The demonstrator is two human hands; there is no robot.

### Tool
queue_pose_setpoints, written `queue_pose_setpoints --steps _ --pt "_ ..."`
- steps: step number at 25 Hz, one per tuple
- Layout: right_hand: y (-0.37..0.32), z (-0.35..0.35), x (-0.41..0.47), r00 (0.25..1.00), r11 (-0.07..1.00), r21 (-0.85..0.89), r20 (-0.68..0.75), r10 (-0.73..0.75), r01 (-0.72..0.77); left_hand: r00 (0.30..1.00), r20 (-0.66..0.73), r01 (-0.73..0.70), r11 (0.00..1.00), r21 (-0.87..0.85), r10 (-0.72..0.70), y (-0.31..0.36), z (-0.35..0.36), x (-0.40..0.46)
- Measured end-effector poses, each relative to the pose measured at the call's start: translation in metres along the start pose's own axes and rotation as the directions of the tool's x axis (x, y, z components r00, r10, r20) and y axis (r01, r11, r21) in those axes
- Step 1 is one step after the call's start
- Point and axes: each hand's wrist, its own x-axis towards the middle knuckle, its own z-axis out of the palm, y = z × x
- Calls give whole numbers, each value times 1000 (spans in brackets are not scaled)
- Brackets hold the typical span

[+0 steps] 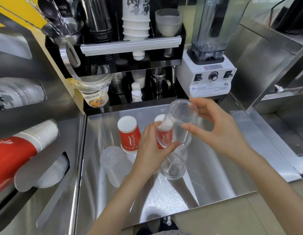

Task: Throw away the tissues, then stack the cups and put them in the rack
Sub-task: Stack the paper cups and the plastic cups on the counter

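Both hands grip one clear cup (pixel 181 126): left hand (pixel 152 150) at 7 o'clock, right hand (pixel 220 131) at 3 o'clock.

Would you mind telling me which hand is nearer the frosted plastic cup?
Left. The left hand is just right of the frosted plastic cup; the right hand is farther right.

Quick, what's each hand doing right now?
Left hand: closed on the lower part of the clear plastic cup.
Right hand: fingertips gripping the same clear cup near its upturned base.
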Motion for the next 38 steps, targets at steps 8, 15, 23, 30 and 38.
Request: queue_pose_setpoints --steps 8,15,23,30,38 --pt "52 37 -37 977 985 -93 145 156 -144 966 203 142 985 97 -160 -53 37 -30" --pt "72 56 -42 945 966 -105 207 255 -238 917 269 233 942 241 -295 -73 53 -29" --pt "72 56 -42 937 964 -113 230 262 -242 893 350 260 959 115 -285 -72 38 -28" --pt "76 39 2 964 972 -80 134 229 -220 1000 16 21 999 49 -21 -26 0 -6" --pt "84 56 48 907 966 -204 358 222 -156 964 210 53 891 451 -164 -14 2 59"
